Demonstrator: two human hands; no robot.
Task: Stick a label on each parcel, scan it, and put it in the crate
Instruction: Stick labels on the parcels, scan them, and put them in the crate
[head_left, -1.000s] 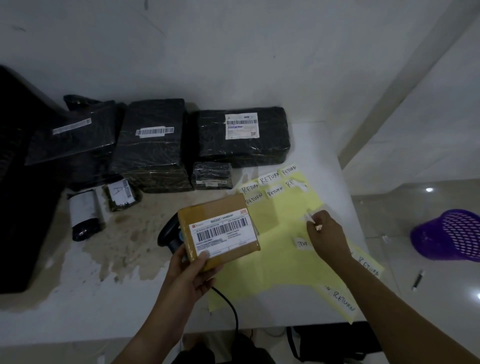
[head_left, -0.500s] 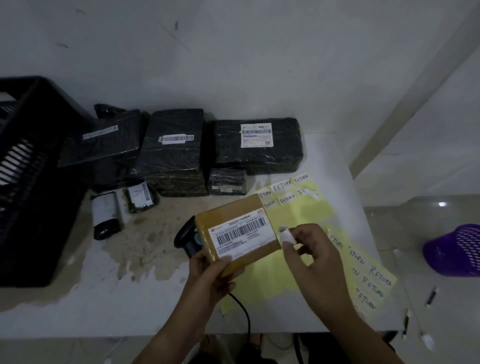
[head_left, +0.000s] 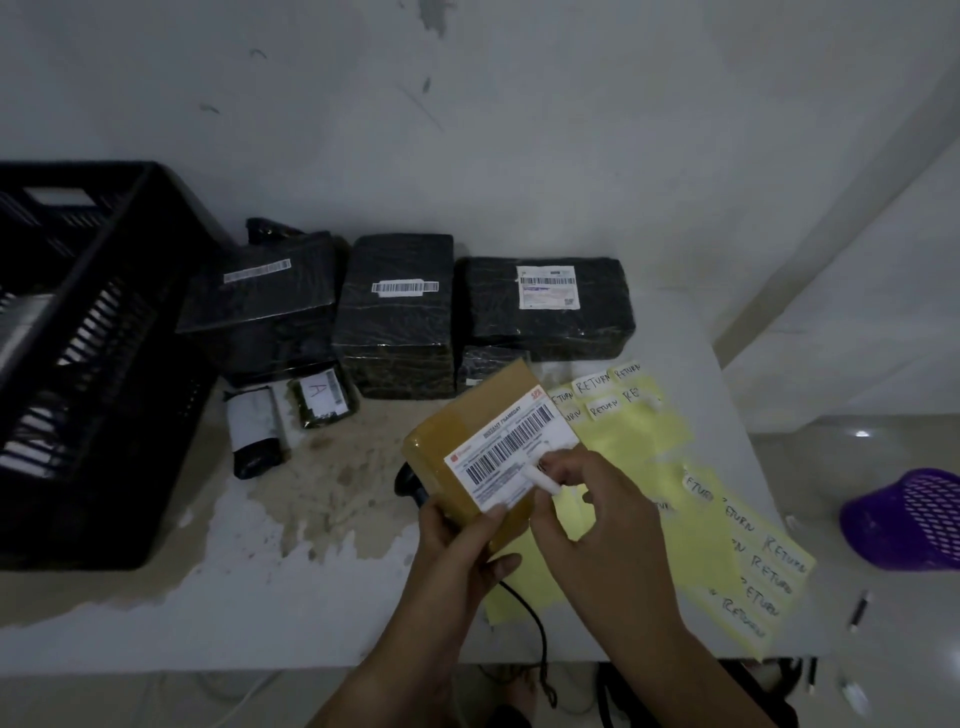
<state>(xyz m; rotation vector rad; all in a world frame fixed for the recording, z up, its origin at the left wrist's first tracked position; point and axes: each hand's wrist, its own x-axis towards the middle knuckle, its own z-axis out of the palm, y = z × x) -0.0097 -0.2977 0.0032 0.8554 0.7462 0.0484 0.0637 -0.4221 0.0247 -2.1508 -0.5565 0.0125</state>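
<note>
The left hand (head_left: 457, 540) grips the brown parcel (head_left: 483, 441) from below, above the surface (head_left: 260, 587). The right hand (head_left: 597, 509) pinches a small white label (head_left: 540, 478) against it, beside the yellow label sheets (head_left: 644, 431).

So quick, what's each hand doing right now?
Left hand: grips the brown parcel.
Right hand: pinches a small white label over the parcel.

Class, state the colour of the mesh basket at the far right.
The mesh basket is purple; the head view shows it.
</note>
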